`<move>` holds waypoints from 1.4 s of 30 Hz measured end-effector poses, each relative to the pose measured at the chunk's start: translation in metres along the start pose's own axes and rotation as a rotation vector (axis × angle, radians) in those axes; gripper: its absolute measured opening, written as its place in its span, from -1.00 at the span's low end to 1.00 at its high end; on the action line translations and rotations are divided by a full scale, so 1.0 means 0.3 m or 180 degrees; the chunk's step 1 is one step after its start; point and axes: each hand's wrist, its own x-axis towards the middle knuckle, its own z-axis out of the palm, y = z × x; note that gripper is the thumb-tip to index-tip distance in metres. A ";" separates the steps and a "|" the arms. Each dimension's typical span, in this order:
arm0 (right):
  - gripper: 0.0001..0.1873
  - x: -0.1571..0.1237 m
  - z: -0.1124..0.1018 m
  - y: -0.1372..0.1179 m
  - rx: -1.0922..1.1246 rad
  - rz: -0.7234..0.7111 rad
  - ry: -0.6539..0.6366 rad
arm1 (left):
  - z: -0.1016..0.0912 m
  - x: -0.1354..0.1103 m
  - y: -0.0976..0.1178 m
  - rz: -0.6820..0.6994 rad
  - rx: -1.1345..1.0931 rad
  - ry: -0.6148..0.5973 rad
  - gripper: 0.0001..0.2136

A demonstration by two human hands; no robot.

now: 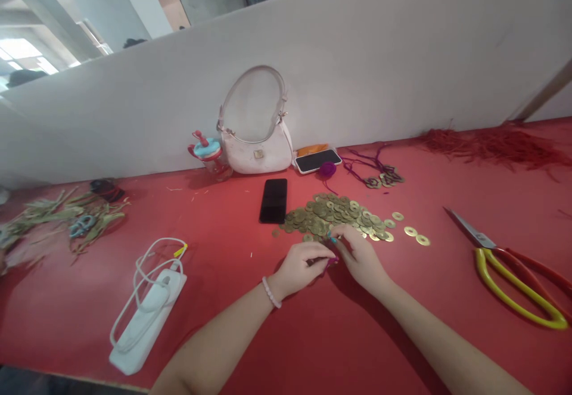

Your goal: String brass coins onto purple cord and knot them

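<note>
My left hand (300, 271), with a pale bead bracelet on its wrist, pinches a short bit of purple cord (332, 261) between thumb and fingers. Close beside it, my right hand (357, 256) has its thumb and fingertips drawn together at the near edge of a heap of brass coins (328, 211) with holes in them. Whatever lies between those right fingertips is too small to make out. Behind the heap sit a ball of purple yarn (328, 170) and a bunch of coins strung on purple cord (384, 179).
A black phone (273, 201) touches the heap's left side. Large scissors (504, 264) with yellow and red handles lie at right, a white power strip (149, 317) at left. A white handbag (258, 151), a cup (212, 159) and another phone (318, 161) line the partition.
</note>
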 end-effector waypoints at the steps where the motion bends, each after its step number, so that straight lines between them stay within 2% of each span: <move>1: -0.90 0.000 0.000 -0.001 -0.0017 0.0003 -0.0012 | 0.002 -0.002 -0.002 0.0001 -0.0012 0.0011 -0.83; 9: -0.91 -0.002 0.002 0.002 -0.0137 -0.0047 0.0072 | 0.017 -0.010 -0.016 -0.0622 -0.0397 0.0150 -0.85; 13: -0.89 -0.006 -0.001 -0.004 -0.0136 0.0090 0.0205 | 0.018 0.000 -0.028 -0.0701 -0.0319 0.0488 -0.88; 16: -0.77 -0.011 -0.009 -0.018 -0.0160 -0.0176 0.0228 | 0.021 0.003 -0.041 -0.0704 -0.0348 0.0666 -0.90; 19: -0.67 -0.017 -0.014 -0.033 -0.0344 -0.0593 -0.0006 | 0.024 0.002 -0.048 -0.0869 -0.0637 0.0660 -0.88; 22: -0.70 -0.020 -0.013 -0.041 -0.0502 -0.0845 -0.0066 | 0.024 0.003 -0.044 -0.0966 -0.0762 0.0674 -0.86; 26: -0.80 -0.015 -0.017 -0.043 -0.0478 -0.0868 0.0133 | 0.020 0.006 -0.032 -0.0922 -0.0674 0.0802 -0.88; 32: -0.79 -0.013 -0.023 -0.047 -0.0383 -0.0813 0.0375 | 0.018 0.007 -0.041 -0.0967 -0.0619 0.0906 -0.88; 42: -0.81 -0.016 -0.025 -0.052 -0.0390 -0.0885 -0.0050 | 0.007 0.020 -0.060 -0.1107 -0.0922 0.1230 -0.91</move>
